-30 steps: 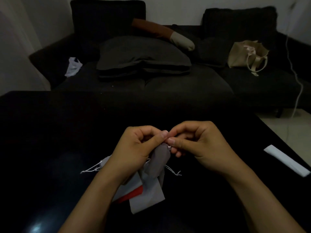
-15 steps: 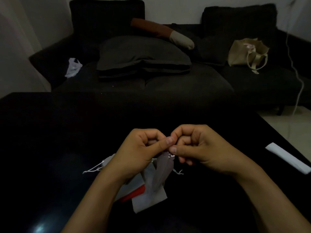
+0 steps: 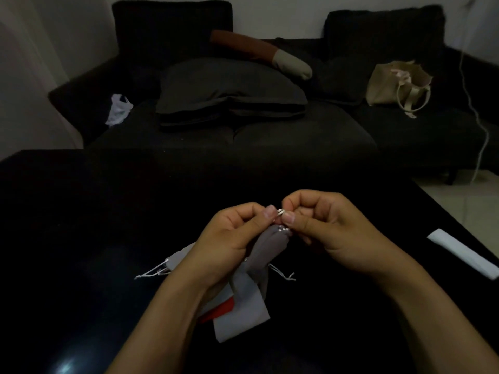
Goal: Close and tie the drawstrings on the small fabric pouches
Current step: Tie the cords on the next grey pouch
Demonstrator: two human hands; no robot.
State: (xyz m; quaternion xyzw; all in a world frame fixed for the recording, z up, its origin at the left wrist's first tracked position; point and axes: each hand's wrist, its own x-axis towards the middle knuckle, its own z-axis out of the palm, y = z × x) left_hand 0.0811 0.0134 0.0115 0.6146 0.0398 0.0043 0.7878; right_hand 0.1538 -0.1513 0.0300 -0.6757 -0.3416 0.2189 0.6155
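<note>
Head view: at lower centre of the frame, the left hand (image 3: 229, 238) and right hand (image 3: 324, 228) meet above the glossy black bench (image 3: 81, 225). Each hand's grip is a pinch: thumb and curled fingers of both grasp the thin white drawstring (image 3: 280, 211), which shows as a short loop between the two thumbnails. Just below that loop hangs the small grey fabric pouch (image 3: 267, 247), its gathered mouth up at the fingertips and its body dropping toward the bench. Beneath it, under the left wrist, lies a pile of pale grey fabric pouches (image 3: 243, 317) with a red piece (image 3: 224, 310) showing and loose white strings trailing left and right. At right edge, a white flat strip (image 3: 464, 253) lies on the bench. Across the upper frame stands a dark sofa (image 3: 297, 136) bearing a beige tote bag (image 3: 391, 82).
</note>
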